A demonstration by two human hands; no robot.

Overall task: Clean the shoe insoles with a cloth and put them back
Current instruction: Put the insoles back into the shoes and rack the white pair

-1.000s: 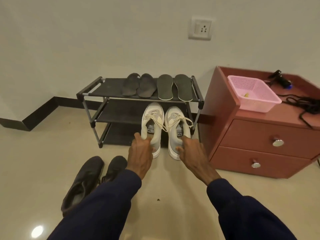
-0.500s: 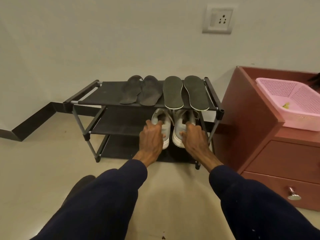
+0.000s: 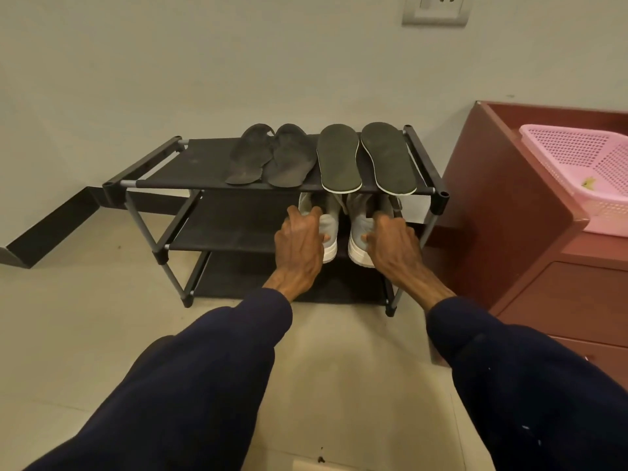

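Four insoles lie on the top shelf of a black three-tier shoe rack (image 3: 153,171) against the wall. These are a dark worn pair (image 3: 268,158) on the left and a white-edged pair (image 3: 363,158) on the right. Each lies flat, side by side with the others, with its long axis running from the front rail towards the wall. The near ends of the white-edged pair overhang the front rail slightly. Which end is toe cannot be settled.

On the middle shelf, below the white-edged pair, stand the left sneaker (image 3: 328,229) and the right sneaker (image 3: 358,236). Both are white, with heels towards the viewer and toes pointing in towards the wall. The top shelf hides their fore parts.

The left hand (image 3: 299,246) grips the heel of the left sneaker, its fingers (image 3: 306,214) curled over the collar. The right hand (image 3: 397,246) grips the heel of the right sneaker in the same way. Both arms are in dark blue sleeves.

A pink perforated basket (image 3: 557,154) sits on a red-brown cabinet (image 3: 509,215) just right of the rack. It holds one small yellowish item (image 3: 588,182), too small to identify. The frame edge cuts off the basket and the cabinet. The top edge crops a wall socket (image 3: 436,10). The bottom shelf is in shadow.
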